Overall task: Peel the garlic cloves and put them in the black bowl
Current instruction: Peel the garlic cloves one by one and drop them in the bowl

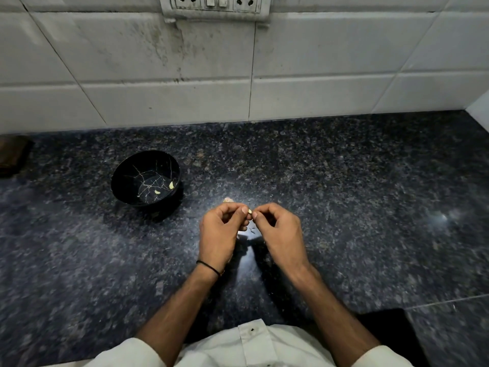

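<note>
Dark speckled granite forms the counter (344, 194), which meets a white tiled wall (185, 62) at the back. A socket plate (214, 5) is mounted at the top of that wall.

A black bowl (129, 176) stands on the counter to the left of the hands and well apart from them. Two peeled cloves (171, 184) lie inside it, toward its right side. Pale crack-like lines run across its inner surface.

The left hand (219, 234) and right hand (277, 234) meet above the counter near the centre. One garlic clove (249, 211) is pinched between the tips of the fingers (235, 208) of both hands, and the remaining fingers are curled inward. Whether skin remains on the clove cannot be determined.

A pale garlic piece (227, 200) lies on the counter just behind the left hand. Light scraps (244, 230) lie on the counter between the hands. The left wrist carries a black thread (209, 267). A white shirt (254, 345) shows at the bottom edge.
</note>
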A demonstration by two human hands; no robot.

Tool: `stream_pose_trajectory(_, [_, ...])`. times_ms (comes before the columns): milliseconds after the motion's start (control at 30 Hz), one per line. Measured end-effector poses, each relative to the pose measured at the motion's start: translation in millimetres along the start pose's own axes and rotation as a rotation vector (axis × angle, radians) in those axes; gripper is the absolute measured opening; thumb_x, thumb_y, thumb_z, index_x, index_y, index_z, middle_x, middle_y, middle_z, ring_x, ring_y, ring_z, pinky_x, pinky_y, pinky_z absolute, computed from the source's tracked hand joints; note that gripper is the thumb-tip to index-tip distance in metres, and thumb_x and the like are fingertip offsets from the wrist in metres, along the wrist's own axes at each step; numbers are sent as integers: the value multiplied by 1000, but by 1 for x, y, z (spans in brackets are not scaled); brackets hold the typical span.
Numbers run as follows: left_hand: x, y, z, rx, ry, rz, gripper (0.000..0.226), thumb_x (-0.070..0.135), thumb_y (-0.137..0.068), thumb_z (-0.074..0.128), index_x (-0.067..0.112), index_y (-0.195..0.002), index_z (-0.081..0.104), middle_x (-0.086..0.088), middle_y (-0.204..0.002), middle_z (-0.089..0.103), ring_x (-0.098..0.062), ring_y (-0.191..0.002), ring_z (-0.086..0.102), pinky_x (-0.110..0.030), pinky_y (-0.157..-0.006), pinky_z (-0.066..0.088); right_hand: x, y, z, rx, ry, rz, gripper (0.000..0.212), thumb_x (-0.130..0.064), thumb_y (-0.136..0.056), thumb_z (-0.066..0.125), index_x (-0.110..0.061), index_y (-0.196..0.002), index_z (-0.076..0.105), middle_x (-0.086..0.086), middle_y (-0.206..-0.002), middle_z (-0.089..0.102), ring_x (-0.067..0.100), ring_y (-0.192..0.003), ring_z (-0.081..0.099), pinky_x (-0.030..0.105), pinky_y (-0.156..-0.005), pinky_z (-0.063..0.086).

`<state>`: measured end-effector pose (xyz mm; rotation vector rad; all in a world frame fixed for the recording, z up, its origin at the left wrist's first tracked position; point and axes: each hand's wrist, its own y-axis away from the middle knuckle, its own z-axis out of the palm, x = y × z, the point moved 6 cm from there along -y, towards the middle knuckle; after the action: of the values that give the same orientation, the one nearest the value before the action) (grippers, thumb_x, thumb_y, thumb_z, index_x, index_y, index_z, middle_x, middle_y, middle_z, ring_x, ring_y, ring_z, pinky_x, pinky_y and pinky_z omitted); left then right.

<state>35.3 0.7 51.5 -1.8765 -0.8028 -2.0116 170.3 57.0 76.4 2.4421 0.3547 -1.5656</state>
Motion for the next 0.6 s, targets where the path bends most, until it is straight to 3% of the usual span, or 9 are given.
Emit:
stream_pose_trajectory(267, [7,-1,2,-13,-24,67,9,11,-93,67,8,-89,74,-5,-79,75,-16,-74,71,-28,-70,56,-10,0,-2,49,94,-155,8,-15,-93,67,-12,-89,74,-7,-84,70,8,-79,63,29,-74,50])
stream_pose_trajectory(467, [9,-1,4,-66,28,51,11,7,-94,65,10,-89,75,-7,-82,75,-19,-76,69,-28,-72,56,-10,0,-5,58,8,-124,8,-16,-93,67,-14,-88,72,-6,-82,70,10,-78,64,24,-71,51])
stream_pose_trajectory(600, [11,0,5,-99,81,35,15,1,-94,62,10,-91,73,-8,-82,74,-15,-73,65,-24,-72,56,-6,-1,-5,42,-128,-55,10,-14,-95,65,-15,-90,73,-4,-81,72,13,-77,67,29,-70,55])
